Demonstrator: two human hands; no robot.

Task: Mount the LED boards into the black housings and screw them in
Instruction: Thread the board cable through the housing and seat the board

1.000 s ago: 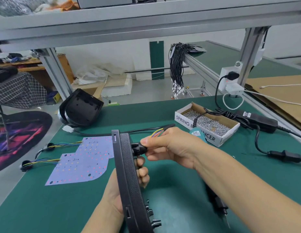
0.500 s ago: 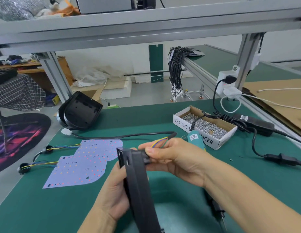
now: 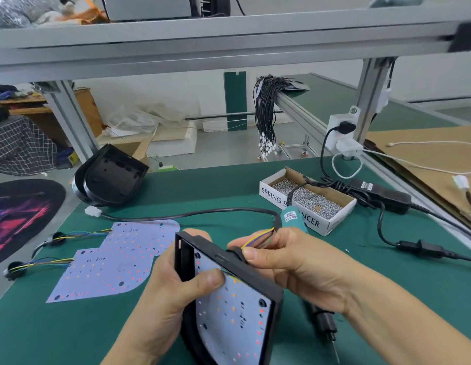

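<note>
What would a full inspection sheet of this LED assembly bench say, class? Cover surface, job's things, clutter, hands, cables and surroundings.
Surface: green bench mat.
Job's things: held housing with LED board inside; two loose LED boards; spare housings; screw box; electric screwdriver.
Clutter: nothing seen.
Hands: left hand grips the housing; right hand pinches the grommet.
Cables: black lead; power adapter.
Surroundings: aluminium frame; hanging wire bundle.
</note>
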